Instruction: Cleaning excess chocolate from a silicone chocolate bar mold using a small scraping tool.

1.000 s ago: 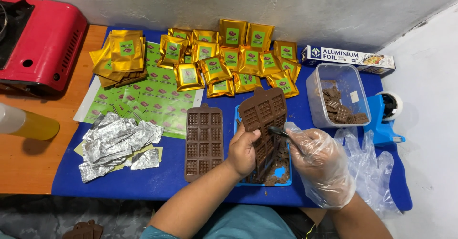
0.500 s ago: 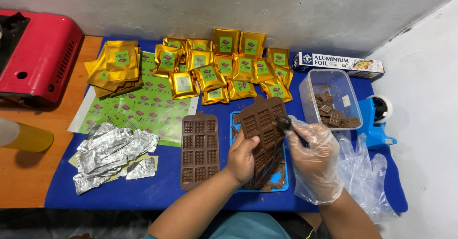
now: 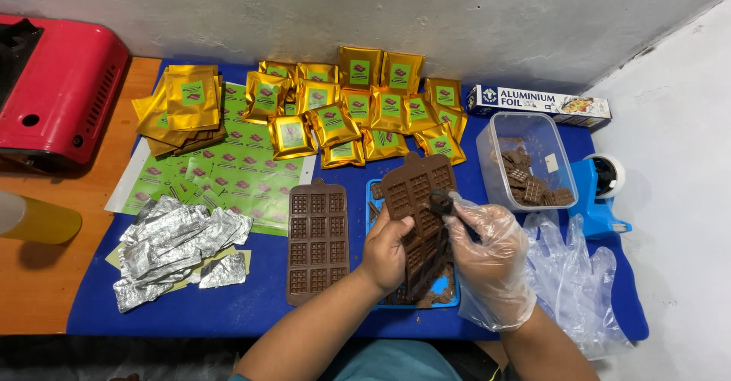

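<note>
My bare left hand (image 3: pixel 387 250) grips the lower left edge of a brown silicone chocolate mould (image 3: pixel 417 198), holding it tilted up above a blue tray (image 3: pixel 451 299). My right hand (image 3: pixel 487 255), in a clear plastic glove, pinches a small dark tool (image 3: pixel 440 202) against the mould's right side. A second brown mould (image 3: pixel 317 241) lies flat on the blue cloth just left of my left hand. Chocolate crumbs lie in the tray under the raised mould.
Several gold pouches (image 3: pixel 358 107) with green labels lie at the back, a stack of them (image 3: pixel 186 107) at left. Green label sheet (image 3: pixel 228 172), crumpled foil pieces (image 3: pixel 171 244), clear tub of chocolate pieces (image 3: pixel 529 164), foil box (image 3: pixel 537 103), blue tape dispenser (image 3: pixel 598 194), loose plastic gloves (image 3: pixel 571 274), red appliance (image 3: pixel 57 92), yellow bottle (image 3: pixel 34 221).
The view has shifted a little. My right hand with the dark tool has slid along the raised mould's right edge; my left hand keeps hold of the mould.
</note>
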